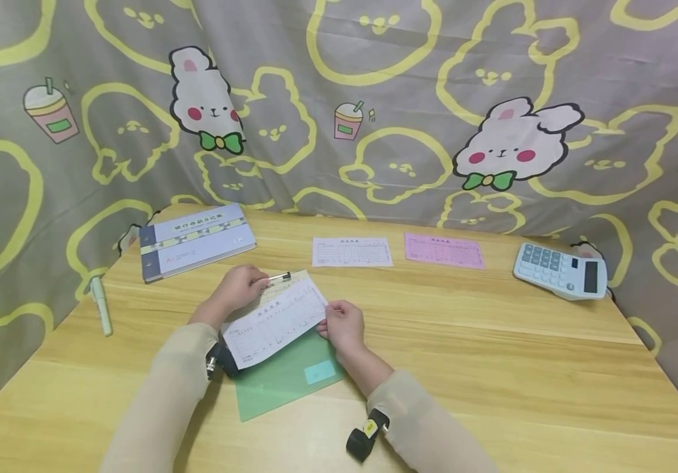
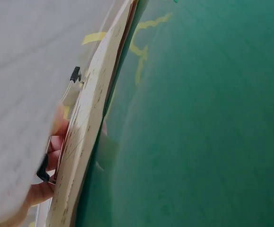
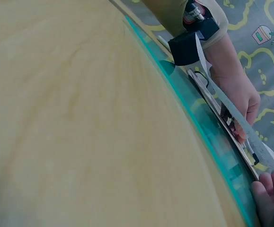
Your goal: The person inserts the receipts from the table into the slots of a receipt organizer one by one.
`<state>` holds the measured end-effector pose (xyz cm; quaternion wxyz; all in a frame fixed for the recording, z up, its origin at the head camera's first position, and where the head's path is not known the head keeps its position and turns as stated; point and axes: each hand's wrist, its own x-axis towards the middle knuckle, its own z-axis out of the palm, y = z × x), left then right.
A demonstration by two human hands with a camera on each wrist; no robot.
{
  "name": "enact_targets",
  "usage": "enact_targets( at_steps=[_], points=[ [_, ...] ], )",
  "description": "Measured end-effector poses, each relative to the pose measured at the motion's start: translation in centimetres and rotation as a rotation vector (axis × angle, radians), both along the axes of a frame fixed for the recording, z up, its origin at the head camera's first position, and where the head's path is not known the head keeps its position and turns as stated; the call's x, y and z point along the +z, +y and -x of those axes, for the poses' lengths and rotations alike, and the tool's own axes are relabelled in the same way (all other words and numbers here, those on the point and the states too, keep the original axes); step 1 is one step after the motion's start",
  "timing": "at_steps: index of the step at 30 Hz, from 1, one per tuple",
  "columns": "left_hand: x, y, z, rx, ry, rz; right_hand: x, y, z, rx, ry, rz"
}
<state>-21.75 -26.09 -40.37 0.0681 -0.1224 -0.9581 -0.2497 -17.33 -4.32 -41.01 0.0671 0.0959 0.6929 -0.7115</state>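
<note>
A green clip folder (image 1: 282, 384) with a light blue label (image 1: 320, 372) lies on the wooden table, tilted to the left. Cream printed slips (image 2: 87, 123) lie at its top, by a metal clip (image 1: 280, 276) with black ends. My left hand (image 1: 237, 289) holds the clip between curled fingers, partly hidden by paper in the left wrist view. Over the folder, a white printed form (image 1: 280, 323) stands raised off the cream slips. Its right edge is pinched between the thumb and fingers of my right hand (image 1: 346, 326).
At the back left lies a blue ledger book (image 1: 200, 240), with a pale green marker (image 1: 101, 305) left of it. A white form (image 1: 352, 252) and a pink form (image 1: 444, 251) lie toward the back edge. To the right sits a light blue calculator (image 1: 560, 270). A patterned curtain (image 1: 398, 164) hangs behind.
</note>
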Motion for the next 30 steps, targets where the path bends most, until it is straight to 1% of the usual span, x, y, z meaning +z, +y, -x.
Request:
enact_targets(
  at_steps=[2,5,10,17,20,23,28,30],
  points=[
    [0.1,-0.02,-0.07,-0.002,-0.009,0.001,0.01,-0.23,0.05,-0.011,-0.001,-0.034],
    [0.18,-0.08,-0.11,-0.013,0.002,0.012,0.0,-0.47,0.16,-0.02,0.003,-0.088],
    [0.23,-0.03,0.16,-0.027,0.005,0.038,-0.08,-0.42,0.23,-0.031,0.033,-0.141],
    [0.3,0.13,0.23,-0.031,-0.001,0.052,-0.31,-0.5,0.47,-0.005,0.098,-0.203],
    [0.37,0.22,0.17,-0.035,0.004,0.06,-0.24,-0.67,0.51,0.008,0.098,-0.23],
    [0.38,0.29,0.17,-0.037,0.013,0.073,-0.13,-0.73,0.56,0.01,0.094,-0.228],
    [0.35,0.34,0.09,-0.034,0.015,0.084,0.03,-0.64,0.78,0.007,0.064,-0.152],
    [0.33,0.34,0.02,-0.027,0.009,0.082,0.03,-0.65,0.85,0.011,0.055,-0.14]
  ],
)
